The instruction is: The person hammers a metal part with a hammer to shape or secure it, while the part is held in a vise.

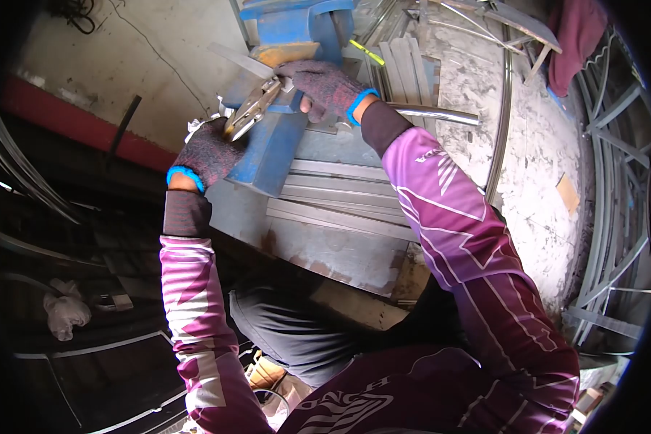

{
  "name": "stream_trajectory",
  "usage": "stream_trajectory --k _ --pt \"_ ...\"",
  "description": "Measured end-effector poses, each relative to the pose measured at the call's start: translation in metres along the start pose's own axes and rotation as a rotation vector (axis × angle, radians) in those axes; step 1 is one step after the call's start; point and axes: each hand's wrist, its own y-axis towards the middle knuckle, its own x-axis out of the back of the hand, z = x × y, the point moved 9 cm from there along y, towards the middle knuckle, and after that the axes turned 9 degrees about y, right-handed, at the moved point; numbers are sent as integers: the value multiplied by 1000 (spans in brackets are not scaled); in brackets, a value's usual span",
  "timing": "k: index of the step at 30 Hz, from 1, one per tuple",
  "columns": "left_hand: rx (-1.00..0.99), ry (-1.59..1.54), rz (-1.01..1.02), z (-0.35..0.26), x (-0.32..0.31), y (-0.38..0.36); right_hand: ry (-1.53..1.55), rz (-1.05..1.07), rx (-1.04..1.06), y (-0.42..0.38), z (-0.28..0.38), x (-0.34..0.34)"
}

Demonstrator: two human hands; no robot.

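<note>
My left hand (211, 150), in a dark knit glove with a blue cuff, is closed around the handles of locking pliers (253, 108). The pliers slant up to the right over a blue bench vise (271, 148). At their jaw end, my right hand (324, 85), gloved the same way, curls its fingers on a flat metal strip (240, 61). That strip sticks out to the upper left from the fingers. Whether the jaws bite on the strip is hard to make out. Part of the right hand's grip is hidden by the glove.
Flat metal bars (340, 192) lie across the grey metal bench (318, 253) beside the vise. A shiny round tube (441, 113) sticks out right of my right wrist. A yellow-green marker-like item (367, 52) lies farther back. Metal frames (618, 181) stand at the right.
</note>
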Motion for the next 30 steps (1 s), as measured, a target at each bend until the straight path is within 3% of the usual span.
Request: stream_trajectory --k 20,22,30 --pt "-14 14 -82 -6 7 -1 7 -17 20 13 -15 3" --pt "42 7 33 -2 0 0 9 -14 53 14 -13 3" --pt "44 23 40 -5 2 0 42 -9 1 6 -10 2"
